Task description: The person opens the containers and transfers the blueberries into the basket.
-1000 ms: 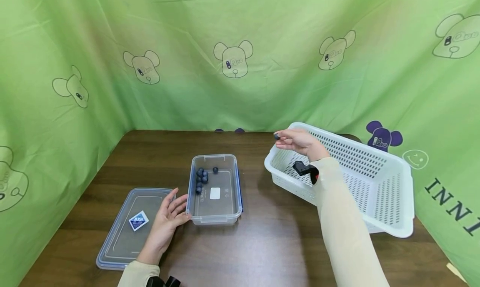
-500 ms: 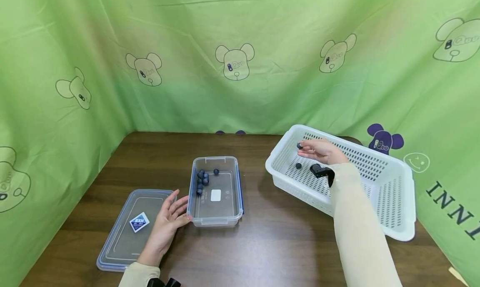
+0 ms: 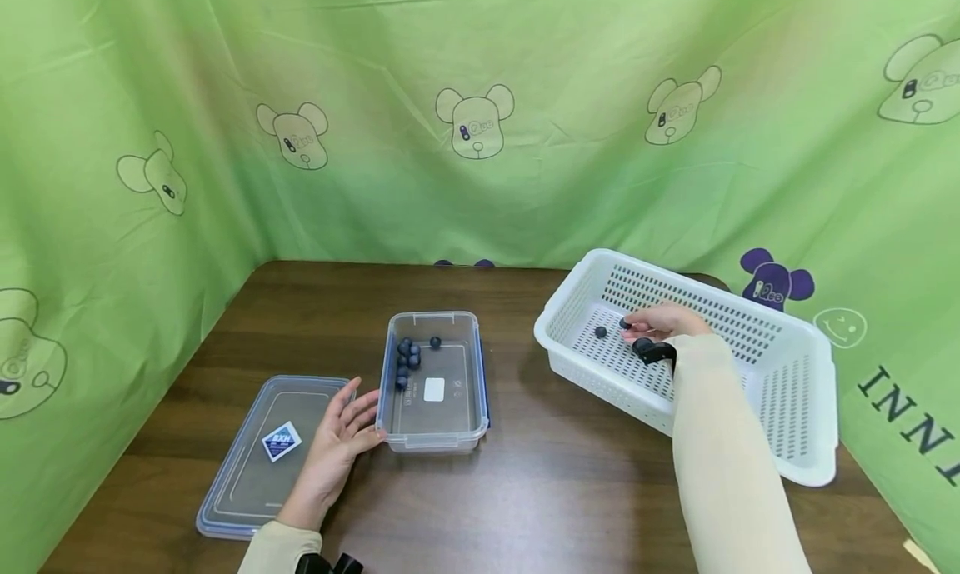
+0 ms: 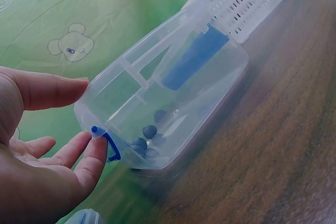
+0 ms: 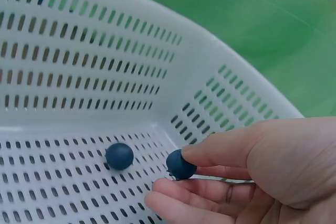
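My right hand (image 3: pixel 663 320) is down inside the white perforated basket (image 3: pixel 822 382), pinching a blueberry (image 5: pixel 181 164) between thumb and fingertips close over the basket floor. Another blueberry (image 5: pixel 119 156) lies on that floor beside it. My left hand (image 3: pixel 333 453) is palm up with fingers spread and loosely bent. Its thumb and fingertips touch the near left corner of a clear plastic box (image 3: pixel 431 443), the fingertips at a blue latch (image 4: pixel 107 142) in the left wrist view. Several blueberries (image 3: pixel 402 372) sit along the left of the box, and a lone one (image 3: pixel 436 341) near its back.
A clear lid (image 3: pixel 247 491) with a blue rim and a label (image 3: pixel 281 441) lies left of the box, partly under my left forearm. Wooden tabletop (image 3: pixel 540 491) separates box and basket. A green printed curtain (image 3: pixel 375 191) hangs behind the table.
My right hand has moved right from the basket's back left rim and down into the basket, the blueberry still pinched. My left hand stays at the box.
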`<state>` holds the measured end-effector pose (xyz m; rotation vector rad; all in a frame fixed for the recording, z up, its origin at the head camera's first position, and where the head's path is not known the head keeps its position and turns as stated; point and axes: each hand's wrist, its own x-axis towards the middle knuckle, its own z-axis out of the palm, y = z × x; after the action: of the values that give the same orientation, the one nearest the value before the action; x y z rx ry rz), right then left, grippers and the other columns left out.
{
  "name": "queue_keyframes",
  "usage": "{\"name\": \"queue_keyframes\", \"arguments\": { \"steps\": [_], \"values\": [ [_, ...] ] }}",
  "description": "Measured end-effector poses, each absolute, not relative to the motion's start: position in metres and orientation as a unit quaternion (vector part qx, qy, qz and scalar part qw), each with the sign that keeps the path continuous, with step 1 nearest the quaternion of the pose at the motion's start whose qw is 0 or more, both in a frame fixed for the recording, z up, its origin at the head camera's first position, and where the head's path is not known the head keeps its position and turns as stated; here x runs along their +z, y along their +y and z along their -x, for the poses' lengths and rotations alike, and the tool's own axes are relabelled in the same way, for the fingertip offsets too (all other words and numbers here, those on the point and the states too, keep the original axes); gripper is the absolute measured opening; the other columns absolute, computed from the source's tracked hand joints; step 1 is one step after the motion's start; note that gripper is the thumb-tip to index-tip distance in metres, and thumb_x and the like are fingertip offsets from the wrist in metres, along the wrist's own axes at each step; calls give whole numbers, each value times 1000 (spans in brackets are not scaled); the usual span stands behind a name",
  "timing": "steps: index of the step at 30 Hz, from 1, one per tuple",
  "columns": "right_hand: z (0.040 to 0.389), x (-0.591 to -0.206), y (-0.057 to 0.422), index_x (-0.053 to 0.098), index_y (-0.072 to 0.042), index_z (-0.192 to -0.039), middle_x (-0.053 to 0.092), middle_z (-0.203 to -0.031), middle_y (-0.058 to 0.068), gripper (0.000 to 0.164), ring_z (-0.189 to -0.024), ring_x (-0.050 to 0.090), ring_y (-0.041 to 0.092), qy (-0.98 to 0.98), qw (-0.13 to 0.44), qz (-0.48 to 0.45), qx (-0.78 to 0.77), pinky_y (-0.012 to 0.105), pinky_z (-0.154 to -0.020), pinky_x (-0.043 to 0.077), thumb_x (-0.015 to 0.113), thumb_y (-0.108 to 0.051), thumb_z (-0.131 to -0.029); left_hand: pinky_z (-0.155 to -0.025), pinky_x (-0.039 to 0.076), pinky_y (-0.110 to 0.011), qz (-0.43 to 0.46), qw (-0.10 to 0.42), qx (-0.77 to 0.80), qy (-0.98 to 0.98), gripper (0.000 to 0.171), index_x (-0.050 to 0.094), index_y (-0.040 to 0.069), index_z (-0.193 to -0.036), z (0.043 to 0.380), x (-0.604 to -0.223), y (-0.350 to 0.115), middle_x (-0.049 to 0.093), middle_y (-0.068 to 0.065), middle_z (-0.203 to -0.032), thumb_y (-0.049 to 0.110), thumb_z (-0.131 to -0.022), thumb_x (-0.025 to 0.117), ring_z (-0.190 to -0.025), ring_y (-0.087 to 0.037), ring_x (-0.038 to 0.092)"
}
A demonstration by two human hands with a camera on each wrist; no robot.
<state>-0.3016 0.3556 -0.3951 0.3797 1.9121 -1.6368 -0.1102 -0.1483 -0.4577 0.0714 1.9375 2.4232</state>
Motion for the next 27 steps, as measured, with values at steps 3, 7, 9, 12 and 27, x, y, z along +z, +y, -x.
{"name": "queue_keyframes", "arguments": {
  "steps": [3,7,9,12,27],
  "values": [
    [301,-398,360,62,4,-103,73,-77,5,18,-73,71,10,740,303,-120,-588,20,-70,55,48,-8,-103,-91,48,-21,-24,20,780,625,87,12,-3,-155,111,-457,-148,37,-32,-145,-19,-83,59,-113,-9,54],
    [300,-400,363,66,-2,-105,74,-80,1,18,-76,70,8,762,310,-110,-558,21,-72,53,53,-14,-103,-91,48,-21,-21,21,778,628,87,12,-3,-155,111,-456,-148,37,-32,-145,-19,-83,59,-112,-9,54],
    [300,-400,363,64,-1,-111,74,-82,-1,22,-78,68,6,774,314,-103,-540,21,-75,51,53,-18,-103,-91,48,-21,-19,21,778,628,87,12,-3,-155,110,-456,-148,37,-32,-145,-19,-83,59,-112,-9,54],
    [298,-399,364,56,6,-126,74,-87,-5,37,-83,67,5,800,313,-82,-505,22,-80,47,52,-22,-103,-91,48,-21,-18,21,777,629,87,12,-3,-155,110,-456,-148,37,-32,-145,-18,-83,59,-112,-9,54],
    [301,-395,355,50,3,-118,71,-84,10,20,-77,71,15,693,279,-158,-646,24,-80,55,53,-10,-102,-91,48,-21,-20,17,778,627,87,12,-3,-155,110,-457,-148,37,-32,-144,-19,-83,58,-111,-9,54]
  ]
}}
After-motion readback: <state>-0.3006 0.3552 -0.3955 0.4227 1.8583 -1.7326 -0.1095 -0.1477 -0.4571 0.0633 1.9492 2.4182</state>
